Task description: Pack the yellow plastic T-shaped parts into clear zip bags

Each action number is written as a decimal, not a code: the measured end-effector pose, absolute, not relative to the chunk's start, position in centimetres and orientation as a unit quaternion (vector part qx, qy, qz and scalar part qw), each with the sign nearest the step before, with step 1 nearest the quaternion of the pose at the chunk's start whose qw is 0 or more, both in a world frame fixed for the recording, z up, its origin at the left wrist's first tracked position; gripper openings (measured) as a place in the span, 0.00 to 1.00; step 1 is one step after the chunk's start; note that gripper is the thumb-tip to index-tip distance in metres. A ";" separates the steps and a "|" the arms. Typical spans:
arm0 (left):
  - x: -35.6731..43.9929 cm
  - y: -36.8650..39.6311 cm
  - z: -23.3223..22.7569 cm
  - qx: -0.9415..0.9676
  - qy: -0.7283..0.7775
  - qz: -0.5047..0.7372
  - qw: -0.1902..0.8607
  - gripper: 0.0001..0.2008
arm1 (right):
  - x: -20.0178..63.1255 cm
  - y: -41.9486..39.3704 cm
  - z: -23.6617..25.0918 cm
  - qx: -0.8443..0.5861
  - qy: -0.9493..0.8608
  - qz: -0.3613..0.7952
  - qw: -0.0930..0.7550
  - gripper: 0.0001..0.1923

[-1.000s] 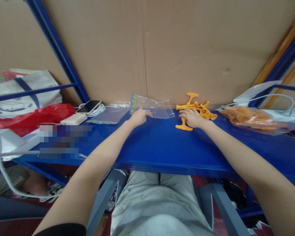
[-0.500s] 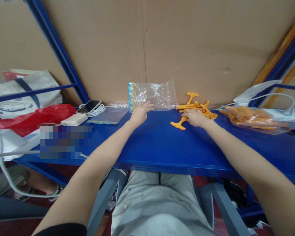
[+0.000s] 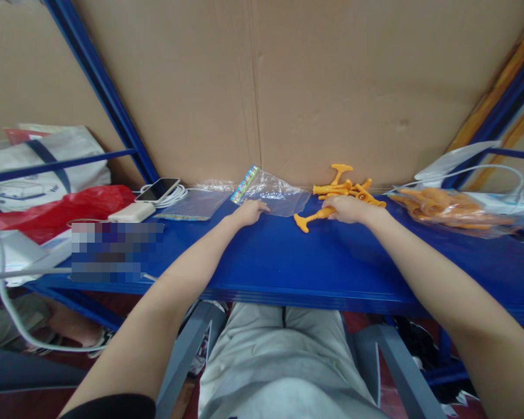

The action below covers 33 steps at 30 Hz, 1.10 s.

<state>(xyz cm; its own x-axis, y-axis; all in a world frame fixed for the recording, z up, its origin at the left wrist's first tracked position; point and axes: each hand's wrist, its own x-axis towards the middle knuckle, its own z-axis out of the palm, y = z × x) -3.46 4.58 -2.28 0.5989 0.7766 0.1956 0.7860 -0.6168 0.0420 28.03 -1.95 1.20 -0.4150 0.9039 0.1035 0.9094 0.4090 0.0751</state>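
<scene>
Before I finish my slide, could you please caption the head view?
Right hand holds an orange T-shaped piece beside similar pieces; left hand at a clear bag.

Phone (image 3: 159, 189), white cable (image 3: 174, 196), red plastic (image 3: 87, 206) beside tote bag (image 3: 85, 169), cardboard (image 3: 288, 81)

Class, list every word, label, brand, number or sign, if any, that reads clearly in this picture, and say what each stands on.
No text is legible.
Off-white cloth bag with a dark blue band: printed drawing and dark marks, too blurred to read.
Clear plastic bag with a multicoloured strip, by the left hand: any lettering too small.
Pixelated patch: nothing readable.
</scene>
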 end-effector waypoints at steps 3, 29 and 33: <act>-3.7 4.9 -2.6 -0.901 -0.425 -0.088 -0.011 0.22 | 27.8 -2.2 1.6 -0.528 -0.847 -0.048 0.041 0.12; -3.0 3.8 -2.3 -0.888 -0.457 -0.046 -0.027 0.27 | 27.6 -1.9 0.8 -0.571 -0.806 -0.086 0.128 0.14; -2.9 3.7 -2.3 -0.892 -0.446 -0.057 -0.034 0.26 | 26.9 -2.2 0.5 -0.573 -0.807 -0.069 0.128 0.14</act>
